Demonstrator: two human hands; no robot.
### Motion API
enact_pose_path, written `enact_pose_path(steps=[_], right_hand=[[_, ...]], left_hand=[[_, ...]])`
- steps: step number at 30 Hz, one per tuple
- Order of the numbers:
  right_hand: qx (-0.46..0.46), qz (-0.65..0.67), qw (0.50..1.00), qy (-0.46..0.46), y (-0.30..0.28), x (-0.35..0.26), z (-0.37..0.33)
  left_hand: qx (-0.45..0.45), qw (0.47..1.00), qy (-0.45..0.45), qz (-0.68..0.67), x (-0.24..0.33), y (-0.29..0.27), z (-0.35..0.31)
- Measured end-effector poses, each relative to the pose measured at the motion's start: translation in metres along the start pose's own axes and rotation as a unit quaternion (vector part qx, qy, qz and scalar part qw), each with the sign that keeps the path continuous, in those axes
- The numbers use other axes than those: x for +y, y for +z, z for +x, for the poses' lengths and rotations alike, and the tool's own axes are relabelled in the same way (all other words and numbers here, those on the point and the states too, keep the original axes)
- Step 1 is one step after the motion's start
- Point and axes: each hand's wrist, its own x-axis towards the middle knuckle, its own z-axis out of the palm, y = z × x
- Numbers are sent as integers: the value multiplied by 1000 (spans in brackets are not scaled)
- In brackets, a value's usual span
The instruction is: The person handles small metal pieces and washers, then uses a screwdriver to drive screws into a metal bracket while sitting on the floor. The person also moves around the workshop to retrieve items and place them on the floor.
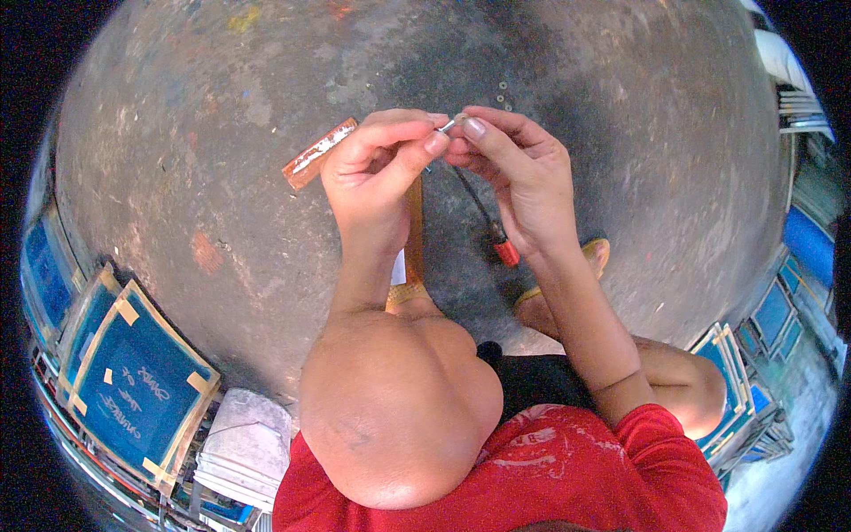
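In front of me, both hands meet over the floor around a small silver metal piece (448, 125), which looks like a bolt. My left hand (377, 168) pinches one end of it between thumb and forefinger. The thumb and fingertips of my right hand (529, 173) close on its other end and partly hide it. Below the right hand lies a screwdriver (505, 252) with a red and black handle and a dark shaft. A reddish-brown wooden piece (319, 153) with flaking white paint sticks out behind the left hand. Under the left wrist runs a brown wooden bar (415, 217).
A few small washers (502, 97) lie on the stained concrete floor (222, 133) beyond my hands. Blue framed screens (133, 390) lean at the lower left beside a whitish bucket (244, 439). More frames (731, 377) stand at the right. My sandalled foot (541, 306) rests near the screwdriver.
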Motion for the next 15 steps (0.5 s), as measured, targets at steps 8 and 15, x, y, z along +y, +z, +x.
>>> enact_pose_path(steps=[8,15], right_hand=[[-3,-25,998,-50,5,5,-3],[-5,-140,982,-127,0,3,-3]], left_hand=[[52,996,-42,-61,0,4,-4],[54,996,-66,-24,8,9,-4]])
